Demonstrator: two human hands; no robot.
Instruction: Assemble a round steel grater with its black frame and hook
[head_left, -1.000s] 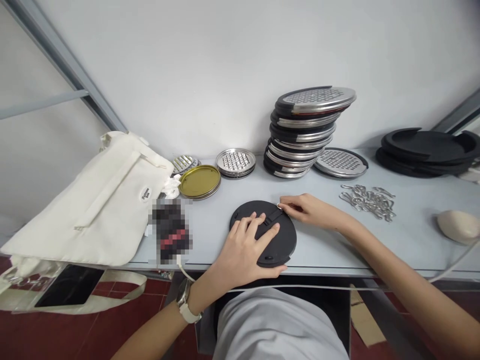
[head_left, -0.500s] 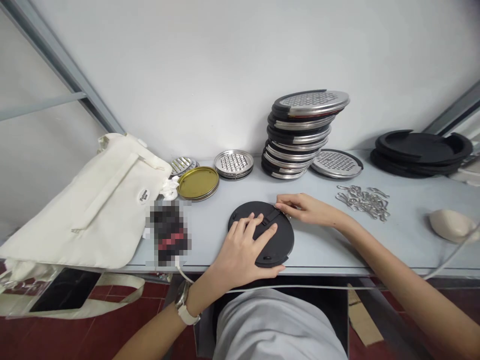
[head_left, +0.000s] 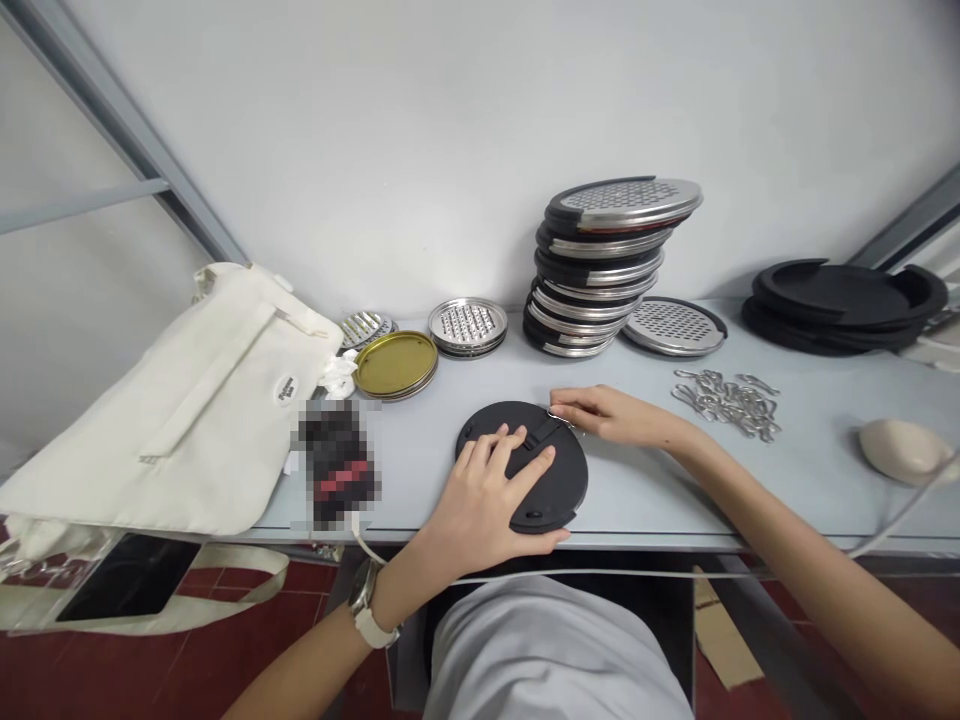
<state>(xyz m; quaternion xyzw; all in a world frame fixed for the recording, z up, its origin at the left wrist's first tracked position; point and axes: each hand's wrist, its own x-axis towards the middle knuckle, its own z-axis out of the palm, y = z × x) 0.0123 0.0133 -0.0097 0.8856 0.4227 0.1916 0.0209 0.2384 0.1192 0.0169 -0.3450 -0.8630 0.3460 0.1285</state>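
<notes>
A round black plastic disc [head_left: 559, 480] lies flat near the front edge of the pale grey table [head_left: 660, 480]. My left hand [head_left: 487, 500] rests on it with fingers spread, pressing it down. My right hand [head_left: 607, 413] is at the disc's far right rim, its fingertips pinched on a small metal clip [head_left: 556, 416] against the black strap there. A loose heap of metal clips [head_left: 726, 402] lies to the right of my right hand.
A leaning stack of black-rimmed metal graters [head_left: 604, 270] stands at the back, one grater [head_left: 673, 326] beside it. Black rims [head_left: 844, 300] are piled far right. Small metal discs [head_left: 467, 325], a gold lid [head_left: 395, 364], a white bag [head_left: 202, 400] lie left; a beige object [head_left: 900, 450] right.
Both hands stay on the black disc; the right fingertips have shifted slightly along its rim with the clip. Otherwise only the view has shifted a little.
</notes>
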